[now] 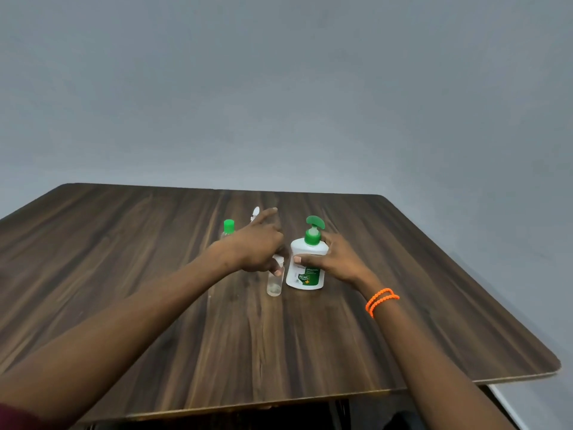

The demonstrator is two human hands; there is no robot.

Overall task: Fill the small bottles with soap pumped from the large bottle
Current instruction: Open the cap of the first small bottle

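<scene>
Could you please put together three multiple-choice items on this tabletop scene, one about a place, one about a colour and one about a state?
1. Where does the small clear bottle stand relative to the large pump bottle?
A. Just to its left on the table
B. Behind it
C. On top of it

2. What colour is the pump head of the large pump bottle?
A. Orange
B. Green
C. Blue

3. What is the right hand doing?
A. Resting flat on the table
B. Lifting the green-capped bottle
C. Holding the large pump bottle's body

Answers:
1 A, the small clear bottle stands beside it on the left, under the left hand.
2 B, pump head and collar are green.
3 C, thumb and fingers wrap the white body in a grip.
</scene>
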